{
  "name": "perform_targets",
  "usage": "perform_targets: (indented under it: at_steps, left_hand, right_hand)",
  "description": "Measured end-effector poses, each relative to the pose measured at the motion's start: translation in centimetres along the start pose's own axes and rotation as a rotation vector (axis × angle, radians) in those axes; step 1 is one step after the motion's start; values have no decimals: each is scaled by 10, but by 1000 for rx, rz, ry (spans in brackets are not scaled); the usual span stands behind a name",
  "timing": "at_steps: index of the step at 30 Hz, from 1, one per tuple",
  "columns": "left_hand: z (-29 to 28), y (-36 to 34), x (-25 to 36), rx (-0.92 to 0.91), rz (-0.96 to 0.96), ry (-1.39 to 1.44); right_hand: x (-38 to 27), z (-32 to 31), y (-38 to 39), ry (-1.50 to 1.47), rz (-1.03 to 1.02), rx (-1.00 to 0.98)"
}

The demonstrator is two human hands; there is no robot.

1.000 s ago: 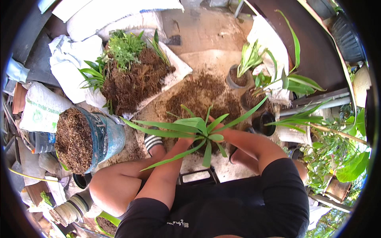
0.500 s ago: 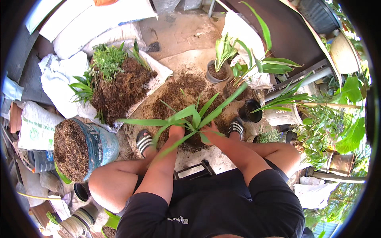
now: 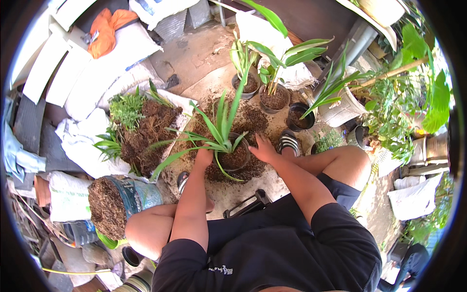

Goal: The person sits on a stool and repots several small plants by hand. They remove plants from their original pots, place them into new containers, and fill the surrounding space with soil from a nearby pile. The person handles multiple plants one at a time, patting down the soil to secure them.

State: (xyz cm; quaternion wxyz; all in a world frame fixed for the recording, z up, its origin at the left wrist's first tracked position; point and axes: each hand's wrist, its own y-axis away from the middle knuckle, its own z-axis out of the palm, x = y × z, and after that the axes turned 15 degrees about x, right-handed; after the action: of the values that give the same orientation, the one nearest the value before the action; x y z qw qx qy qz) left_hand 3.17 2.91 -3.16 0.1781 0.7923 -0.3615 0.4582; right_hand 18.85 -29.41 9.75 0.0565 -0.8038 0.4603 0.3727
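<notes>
A long-leaved green plant [image 3: 223, 130] stands in a dark round pot [image 3: 249, 158] between my feet, with brown soil around its base. My left hand [image 3: 205, 156] is close against the pot's left side; leaves cover its fingers, so its grip is hidden. To the right of the pot, my right hand [image 3: 263, 148] is open, fingers spread over the loose soil [image 3: 254, 119] on the ground, a small gap from the rim.
At left, a blue bucket [image 3: 146, 196] of soil mix lies tilted near my knee. Beyond it, a root clump with plants [image 3: 148, 131] rests on a white sack [image 3: 82, 146]. Potted plants [image 3: 273, 100] and a black pot [image 3: 300, 117] stand at right. A low black stool [image 3: 248, 204] is before me.
My right hand has come away from the plant's base to the pot's right side. The leaves have shifted and the pot's soil now shows. The whole view has turned somewhat.
</notes>
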Motion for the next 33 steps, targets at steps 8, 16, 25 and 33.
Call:
perform_targets:
  at_steps: [8, 16, 25, 33]
  left_hand:
    - [-13, -15, 218, -144, -255, 95]
    - [-29, -12, 265, -58, -275, 80]
    - [27, 27, 156, 173, -159, -16]
    - [98, 89, 140, 119, -443, 343]
  right_hand:
    - [5, -37, -3, -994, 340, -157]
    - [-43, -83, 12, -886, 209, 14]
    - [-48, -36, 22, 446, -171, 218]
    - [-41, 54, -10, 512, 111, -315]
